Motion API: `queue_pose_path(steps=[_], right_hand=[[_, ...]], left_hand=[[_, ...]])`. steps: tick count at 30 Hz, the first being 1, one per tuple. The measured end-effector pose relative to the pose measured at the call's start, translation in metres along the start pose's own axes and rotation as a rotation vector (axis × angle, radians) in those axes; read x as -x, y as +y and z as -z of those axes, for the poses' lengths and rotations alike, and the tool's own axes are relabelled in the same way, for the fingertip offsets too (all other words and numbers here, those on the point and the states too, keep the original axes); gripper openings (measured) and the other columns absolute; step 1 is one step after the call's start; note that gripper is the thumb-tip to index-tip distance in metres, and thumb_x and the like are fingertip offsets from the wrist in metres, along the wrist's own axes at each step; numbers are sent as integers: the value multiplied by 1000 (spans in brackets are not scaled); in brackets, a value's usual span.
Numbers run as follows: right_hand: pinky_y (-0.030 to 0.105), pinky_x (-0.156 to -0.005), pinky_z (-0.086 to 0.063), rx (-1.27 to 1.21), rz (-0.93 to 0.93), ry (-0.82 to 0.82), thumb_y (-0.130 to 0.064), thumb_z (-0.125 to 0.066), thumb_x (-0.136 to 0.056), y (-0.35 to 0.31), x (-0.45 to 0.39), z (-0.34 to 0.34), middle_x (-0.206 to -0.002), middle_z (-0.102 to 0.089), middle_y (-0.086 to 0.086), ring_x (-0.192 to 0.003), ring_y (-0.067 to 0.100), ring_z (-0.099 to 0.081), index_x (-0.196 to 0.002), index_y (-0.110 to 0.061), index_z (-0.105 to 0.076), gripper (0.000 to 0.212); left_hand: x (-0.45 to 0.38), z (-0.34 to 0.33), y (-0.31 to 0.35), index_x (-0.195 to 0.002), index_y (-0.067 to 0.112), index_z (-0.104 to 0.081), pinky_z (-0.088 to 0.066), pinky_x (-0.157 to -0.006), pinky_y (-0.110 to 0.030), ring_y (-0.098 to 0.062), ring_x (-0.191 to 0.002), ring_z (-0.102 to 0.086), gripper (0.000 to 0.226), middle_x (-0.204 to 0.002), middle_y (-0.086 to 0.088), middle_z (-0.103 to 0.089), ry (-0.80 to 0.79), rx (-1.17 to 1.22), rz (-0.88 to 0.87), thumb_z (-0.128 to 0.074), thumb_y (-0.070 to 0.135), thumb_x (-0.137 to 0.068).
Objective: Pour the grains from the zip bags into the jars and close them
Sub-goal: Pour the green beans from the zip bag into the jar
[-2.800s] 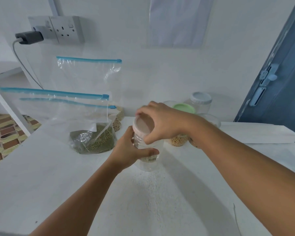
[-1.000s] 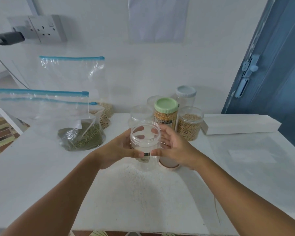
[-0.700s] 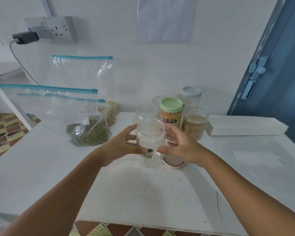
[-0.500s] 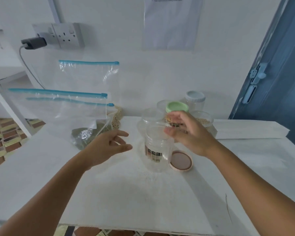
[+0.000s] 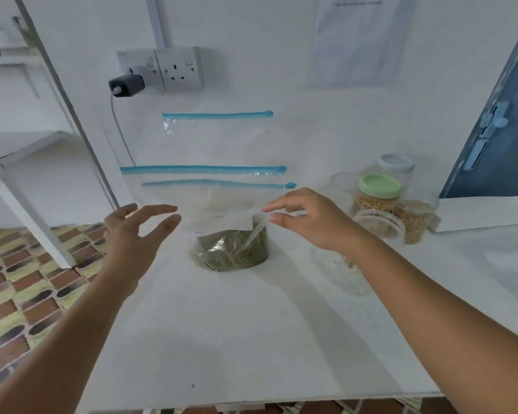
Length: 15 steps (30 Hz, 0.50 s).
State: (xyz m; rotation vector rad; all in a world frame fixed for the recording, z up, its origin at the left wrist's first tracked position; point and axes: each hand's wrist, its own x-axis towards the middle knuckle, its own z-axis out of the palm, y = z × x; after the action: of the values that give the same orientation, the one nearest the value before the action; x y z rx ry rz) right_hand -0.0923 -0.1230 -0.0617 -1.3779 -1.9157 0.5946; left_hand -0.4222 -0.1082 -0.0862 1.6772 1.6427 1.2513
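A clear zip bag [image 5: 222,204] with a blue zipper stands on the white table [image 5: 222,324], green grains [image 5: 234,249] heaped in its bottom. Two more zip bags stand behind it against the wall. My left hand [image 5: 135,231] hovers open just left of the bag, fingers spread. My right hand [image 5: 308,219] reaches at the bag's right edge, thumb and forefinger apart, holding nothing. The open, empty clear jar [image 5: 371,234] stands behind my right wrist, partly hidden by it.
A green-lidded jar [image 5: 377,192] of yellow grains, an open jar of beige grains [image 5: 416,219] and a grey-lidded jar [image 5: 396,165] cluster at the back right. A white box [image 5: 485,213] lies right of them. A wall socket with a charger [image 5: 126,85] is above.
The lid came off the jar and was laid beside it. Both hands let go of the jar and moved left to the green-grain bag. The camera turned left.
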Motion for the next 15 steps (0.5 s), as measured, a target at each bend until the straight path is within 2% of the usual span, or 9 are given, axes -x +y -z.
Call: queue_pose_path(steps=[2, 4, 6, 7, 11, 13, 15], right_hand=[[26, -106, -45, -63, -38, 2, -44, -73, -94, -1, -6, -13, -127, -61, -20, -122, 3, -58, -114, -48, -76, 20], [19, -103, -41, -91, -49, 19, -39, -73, -95, -4, -9, -19, -128, -64, -22, -125, -2, -56, -115, -44, -77, 20], [12, -99, -37, -82, -40, 76, -30, -73, -97, -4, -12, -22, -123, -70, -23, -122, -6, -58, -114, -37, -78, 19], [11, -98, -38, -89, -37, 111, -25, -72, -98, -5, -13, -22, -118, -72, -22, -119, -6, -60, -112, -34, -80, 18], [20, -102, -50, -213, -51, 224, -12, -71, -98, -6, -18, -26, -103, -79, -17, -105, -2, -70, -98, -30, -82, 22], [20, -102, -51, -233, -35, 265, -11, -71, -98, -8, -18, -26, -101, -79, -17, -104, -3, -70, -97, -32, -82, 24], [19, -101, -51, -243, -13, 298, -9, -70, -98, -10, -18, -22, -101, -79, -17, -105, -4, -70, -98, -32, -82, 25]], left_hand=[[-14, 7, 0, -102, 51, -78, -37, -120, -54, -33, -141, -45, 28, -147, -1, -48, -49, 112, 11, -76, 63, -77], [-23, 11, 5, -96, 41, -82, -42, -117, -42, -18, -132, -57, 23, -134, 5, -67, -85, 273, 27, -80, 52, -77], [-26, 12, 9, -90, 37, -83, -46, -104, -28, -11, -116, -65, 8, -115, 10, -76, -97, 329, 25, -84, 37, -82], [-28, 12, 8, -87, 39, -82, -47, -96, -25, -10, -107, -67, 9, -108, 10, -78, -77, 316, 12, -85, 30, -85], [-32, 14, 8, -83, 38, -80, -45, -70, -23, 3, -71, -63, 20, -85, 12, -77, 34, 248, -2, -81, 20, -90], [-33, 16, 8, -86, 40, -77, -43, -65, -23, 4, -65, -60, 22, -91, 12, -75, 74, 191, -31, -79, 19, -92], [-31, 16, 9, -88, 38, -77, -47, -71, -19, 7, -70, -62, 23, -99, 9, -74, 107, 191, -69, -78, 16, -93]])
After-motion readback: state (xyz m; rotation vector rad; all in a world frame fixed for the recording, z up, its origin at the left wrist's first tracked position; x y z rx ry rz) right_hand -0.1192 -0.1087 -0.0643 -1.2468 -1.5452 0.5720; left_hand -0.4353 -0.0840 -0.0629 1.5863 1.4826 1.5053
